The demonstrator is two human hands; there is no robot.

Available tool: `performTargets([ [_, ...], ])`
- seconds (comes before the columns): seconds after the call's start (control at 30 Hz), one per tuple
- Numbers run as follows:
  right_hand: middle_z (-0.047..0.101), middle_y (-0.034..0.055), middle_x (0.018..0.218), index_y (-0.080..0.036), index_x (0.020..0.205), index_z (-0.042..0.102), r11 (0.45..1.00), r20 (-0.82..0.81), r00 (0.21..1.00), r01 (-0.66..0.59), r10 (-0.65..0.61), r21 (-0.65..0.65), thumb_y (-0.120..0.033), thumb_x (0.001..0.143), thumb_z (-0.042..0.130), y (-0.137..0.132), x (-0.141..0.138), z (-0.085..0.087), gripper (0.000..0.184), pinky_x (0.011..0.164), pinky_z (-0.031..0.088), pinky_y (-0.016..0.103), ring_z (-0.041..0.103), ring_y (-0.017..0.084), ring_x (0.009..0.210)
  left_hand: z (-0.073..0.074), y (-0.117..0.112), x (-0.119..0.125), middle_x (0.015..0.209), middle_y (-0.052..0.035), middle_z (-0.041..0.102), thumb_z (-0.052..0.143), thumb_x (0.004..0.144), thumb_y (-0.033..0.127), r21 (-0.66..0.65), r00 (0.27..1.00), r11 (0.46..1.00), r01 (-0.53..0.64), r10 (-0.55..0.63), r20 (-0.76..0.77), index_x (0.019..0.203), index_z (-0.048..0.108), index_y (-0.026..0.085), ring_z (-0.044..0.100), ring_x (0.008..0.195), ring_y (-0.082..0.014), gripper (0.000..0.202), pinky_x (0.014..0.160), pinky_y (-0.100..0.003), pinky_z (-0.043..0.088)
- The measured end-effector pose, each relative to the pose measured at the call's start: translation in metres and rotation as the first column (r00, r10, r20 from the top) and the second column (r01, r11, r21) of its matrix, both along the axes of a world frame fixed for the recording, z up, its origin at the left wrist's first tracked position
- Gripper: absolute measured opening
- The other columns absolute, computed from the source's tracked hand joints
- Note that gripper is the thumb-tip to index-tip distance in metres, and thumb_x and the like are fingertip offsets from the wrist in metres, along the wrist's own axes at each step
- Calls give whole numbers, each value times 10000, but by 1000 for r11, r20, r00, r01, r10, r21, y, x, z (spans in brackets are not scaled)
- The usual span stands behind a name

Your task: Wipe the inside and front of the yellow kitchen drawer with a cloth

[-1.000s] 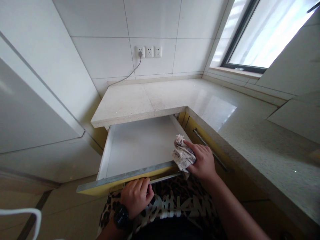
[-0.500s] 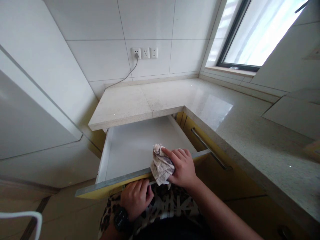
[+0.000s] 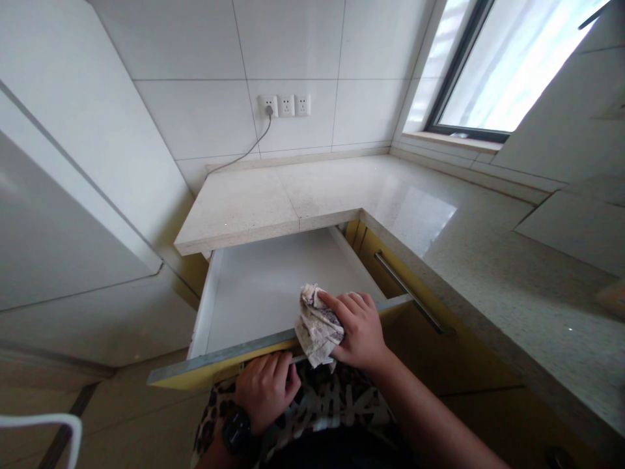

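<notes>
A white drawer (image 3: 254, 293) with a yellow front stands pulled out under the pale stone countertop (image 3: 312, 189). My left hand (image 3: 266, 387), with a black watch on the wrist, is closed round the drawer's metal handle at the front. My right hand (image 3: 359, 329) presses a crumpled, dirty grey-white cloth (image 3: 315, 322) against the top of the drawer's front edge, fingers curled over the cloth. The drawer's inside shows only its bare white floor.
A second yellow cabinet front with a long metal bar handle (image 3: 410, 293) sits right of the drawer, under the countertop's right run. A wall socket strip (image 3: 286, 105) has one cable plugged in. A window (image 3: 508, 65) is at the upper right; a white surface (image 3: 53, 241) at the left.
My right hand has slid the cloth leftward from the drawer's right corner to the middle of its front edge. My left hand has stayed on the handle.
</notes>
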State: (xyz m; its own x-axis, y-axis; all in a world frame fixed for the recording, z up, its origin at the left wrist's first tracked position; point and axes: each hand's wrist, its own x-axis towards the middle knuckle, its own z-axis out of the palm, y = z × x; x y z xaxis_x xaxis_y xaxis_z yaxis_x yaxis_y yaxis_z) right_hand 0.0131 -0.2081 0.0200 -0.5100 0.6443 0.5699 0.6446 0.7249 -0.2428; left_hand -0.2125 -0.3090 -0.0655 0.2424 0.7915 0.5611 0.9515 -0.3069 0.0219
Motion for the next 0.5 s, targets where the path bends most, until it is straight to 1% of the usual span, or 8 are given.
performTargets([
  [0.27,651,83,969,-212,1406,500,1000,-2,1000,-6,6,3,-577,772,608,0,1,-1,740,820,324,426,555,273,888,3,1,1,726,8,636,567,860,214,19,1000,1000,1,-2,23,927,645,238,592,670,-198,106,653,-376,385],
  [0.4,652,85,969,-212,1429,486,1000,9,1000,0,0,12,-587,764,604,1,1,-2,772,823,324,428,558,275,891,1,1,1,737,13,638,574,860,224,3,1000,1000,5,-5,30,922,637,247,589,681,-206,92,659,-384,385],
  [0.5,654,80,965,-216,1471,447,1000,13,1000,5,-5,18,-582,769,606,0,0,-1,807,823,324,426,561,275,889,-1,0,0,746,14,643,579,861,228,10,999,1000,-2,1,35,936,637,253,587,689,-209,97,666,-389,385],
])
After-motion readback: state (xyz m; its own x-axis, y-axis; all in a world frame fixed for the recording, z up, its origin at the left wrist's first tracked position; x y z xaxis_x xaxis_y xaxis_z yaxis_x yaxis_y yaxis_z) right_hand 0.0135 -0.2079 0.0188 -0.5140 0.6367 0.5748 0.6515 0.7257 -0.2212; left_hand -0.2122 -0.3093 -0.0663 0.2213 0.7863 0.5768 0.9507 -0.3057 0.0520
